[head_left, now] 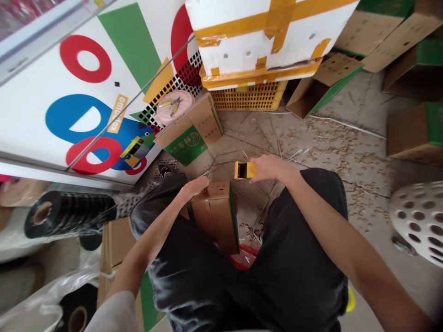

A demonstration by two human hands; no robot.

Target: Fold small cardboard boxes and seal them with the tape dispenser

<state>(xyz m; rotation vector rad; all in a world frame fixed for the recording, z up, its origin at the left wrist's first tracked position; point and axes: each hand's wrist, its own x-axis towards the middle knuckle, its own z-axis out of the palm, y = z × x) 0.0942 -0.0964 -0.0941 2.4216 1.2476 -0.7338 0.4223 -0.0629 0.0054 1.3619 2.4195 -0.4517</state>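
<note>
Head view: the right grip (267,168) pinches a yellow plastic tape dispenser (244,169) just beyond the upright brown-and-green cardboard carton (218,214), its long axis running toward the lap, while the left grip (196,186), closure hard to tell, rests on its top corner.

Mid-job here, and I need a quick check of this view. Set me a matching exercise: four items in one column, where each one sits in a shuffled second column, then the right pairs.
Items:
1. yellow tape dispenser
2. cardboard box
3. yellow plastic crate
4. black film roll

Places:
A. under a white foam box
B. at the right hand
C. on its side, left of the legs
D. between the legs, under the left hand

Pairs: 1-B, 2-D, 3-A, 4-C
</note>
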